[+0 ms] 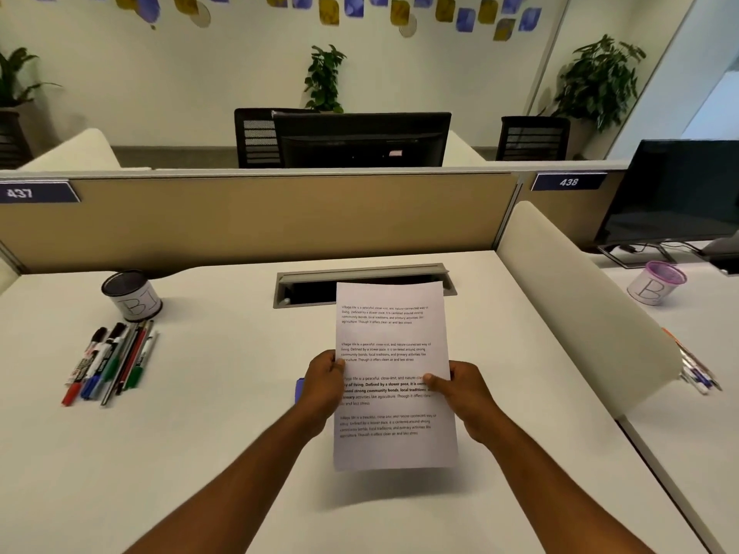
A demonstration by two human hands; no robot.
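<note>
Both-handed, left hand (324, 383) and right hand (460, 387) pinch the printed sheet (394, 333).

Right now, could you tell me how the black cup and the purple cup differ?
The black cup is dark and stands on this desk by the markers; the purple cup has a purple rim and stands on the neighbouring desk. Both wear white labels with a handwritten B.
</note>
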